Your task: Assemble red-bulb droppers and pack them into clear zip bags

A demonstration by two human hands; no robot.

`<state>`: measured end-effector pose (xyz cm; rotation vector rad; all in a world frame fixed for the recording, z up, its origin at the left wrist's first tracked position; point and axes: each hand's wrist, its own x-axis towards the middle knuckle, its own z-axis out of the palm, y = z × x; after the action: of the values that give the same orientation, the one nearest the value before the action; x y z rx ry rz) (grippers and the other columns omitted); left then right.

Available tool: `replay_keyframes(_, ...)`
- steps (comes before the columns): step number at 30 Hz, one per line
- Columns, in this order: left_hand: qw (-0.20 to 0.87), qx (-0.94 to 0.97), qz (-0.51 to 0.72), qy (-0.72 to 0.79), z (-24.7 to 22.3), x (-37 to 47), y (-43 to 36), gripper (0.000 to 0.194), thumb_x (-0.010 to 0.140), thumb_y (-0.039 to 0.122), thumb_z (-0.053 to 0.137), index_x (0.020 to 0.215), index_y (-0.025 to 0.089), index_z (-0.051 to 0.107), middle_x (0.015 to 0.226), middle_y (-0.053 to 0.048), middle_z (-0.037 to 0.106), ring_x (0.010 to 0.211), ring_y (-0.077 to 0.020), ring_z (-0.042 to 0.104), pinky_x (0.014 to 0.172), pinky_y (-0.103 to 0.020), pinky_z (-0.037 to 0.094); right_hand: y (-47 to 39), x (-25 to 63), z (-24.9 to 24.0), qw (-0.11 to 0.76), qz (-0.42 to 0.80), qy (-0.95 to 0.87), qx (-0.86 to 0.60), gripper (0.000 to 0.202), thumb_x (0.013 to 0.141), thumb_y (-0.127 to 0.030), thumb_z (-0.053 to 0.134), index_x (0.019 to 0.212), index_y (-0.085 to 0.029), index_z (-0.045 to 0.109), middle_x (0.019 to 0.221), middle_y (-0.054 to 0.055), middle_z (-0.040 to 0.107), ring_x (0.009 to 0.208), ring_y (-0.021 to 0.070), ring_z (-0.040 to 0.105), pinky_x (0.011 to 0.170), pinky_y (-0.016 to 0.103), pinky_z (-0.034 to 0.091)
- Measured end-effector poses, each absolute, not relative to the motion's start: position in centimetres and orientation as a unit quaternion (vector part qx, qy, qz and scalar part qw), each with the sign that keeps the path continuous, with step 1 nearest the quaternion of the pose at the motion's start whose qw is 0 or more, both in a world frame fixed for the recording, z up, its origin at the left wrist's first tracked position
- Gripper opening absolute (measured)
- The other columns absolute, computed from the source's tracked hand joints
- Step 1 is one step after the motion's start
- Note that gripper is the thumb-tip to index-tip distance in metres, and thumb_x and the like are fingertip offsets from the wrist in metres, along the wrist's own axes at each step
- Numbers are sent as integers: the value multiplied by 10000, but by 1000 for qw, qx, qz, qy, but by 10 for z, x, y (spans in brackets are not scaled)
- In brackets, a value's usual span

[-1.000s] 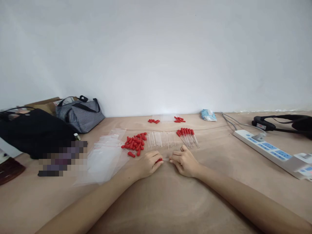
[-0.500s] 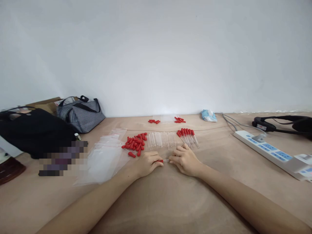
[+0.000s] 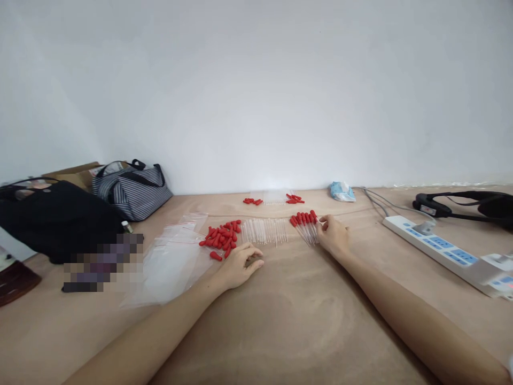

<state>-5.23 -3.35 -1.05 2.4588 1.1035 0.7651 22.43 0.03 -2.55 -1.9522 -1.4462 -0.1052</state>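
Note:
My left hand rests on the table with nothing in it, thumb and fingers apart. Just beyond it is a pile of loose red rubber bulbs. To the right of the pile lies a row of thin clear glass tubes. Several droppers with red bulbs lie side by side right of that row, bulbs pointing away from me. My right hand is at the right end of these droppers, its fingers pinched on the rightmost dropper, whose tube they partly hide.
Clear plastic zip bags lie at left, before a black bag and a striped bag. Smaller groups of red bulbs lie near the wall. A blue-white packet, a power strip and a black headset are at right.
My right hand has moved right and away from me with the dropper, to the end of the dropper row. My left hand has let go of the red bulb and opened.

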Motion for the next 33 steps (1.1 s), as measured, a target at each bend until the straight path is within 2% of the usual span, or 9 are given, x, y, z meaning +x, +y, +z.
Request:
replay_keyframes(7, 159, 869, 261, 390, -10, -52, -34, 111, 770, 225, 535, 851, 185, 599, 837, -27, 579, 711, -140, 553, 667, -262, 455, 3, 223, -31, 298, -44, -575, -761, 161, 757, -263, 459, 844, -189, 573, 796, 57, 637, 814, 219, 556, 709, 338, 289)
replay_keyframes(16, 151, 872, 257, 389, -10, -53, -34, 117, 777, 211, 529, 869, 175, 593, 853, -34, 571, 724, -141, 555, 664, -256, 455, -3, 201, -24, 295, -94, -648, -696, 195, 774, -288, 447, 778, -194, 617, 811, 60, 646, 814, 214, 543, 718, 344, 280)
replay_keyframes(19, 154, 871, 258, 389, -10, -52, -34, 116, 778, 212, 530, 870, 177, 591, 861, -33, 571, 727, -141, 556, 664, -255, 455, 1, 177, -18, 258, -83, -676, -686, 218, 765, -296, 451, 729, -185, 635, 776, 84, 650, 801, 222, 547, 727, 357, 277)
replay_keyframes(24, 145, 872, 253, 393, -11, -51, -35, 103, 781, 210, 522, 848, 173, 592, 834, -29, 565, 711, -140, 551, 655, -254, 452, 20, 147, -7, 162, -17, -622, -766, 279, 753, -308, 425, 739, -148, 653, 806, 133, 649, 807, 243, 568, 756, 384, 263)
replay_keyframes(27, 87, 864, 264, 419, -12, -52, -35, 77, 772, 194, 519, 802, 168, 585, 802, -32, 553, 727, -159, 540, 676, -276, 444, 30, 140, -4, 148, 3, -601, -786, 279, 741, -298, 435, 758, -125, 652, 804, 138, 647, 801, 246, 578, 771, 391, 252)
replay_keyframes(30, -25, 839, 282, 464, -8, -58, -30, 53, 754, 170, 522, 716, 160, 557, 763, -44, 532, 765, -193, 519, 713, -312, 423, 35, 138, -6, 149, 10, -594, -790, 271, 724, -295, 454, 780, -114, 648, 790, 137, 647, 794, 251, 583, 768, 391, 252)
replay_keyframes(33, -104, 808, 255, 521, -1, -67, -23, 105, 724, 219, 568, 649, 162, 522, 722, -46, 513, 740, -214, 505, 697, -330, 406, 37, 138, -8, 151, 15, -594, -790, 268, 719, -306, 464, 762, -117, 649, 779, 137, 648, 804, 258, 581, 759, 385, 254)
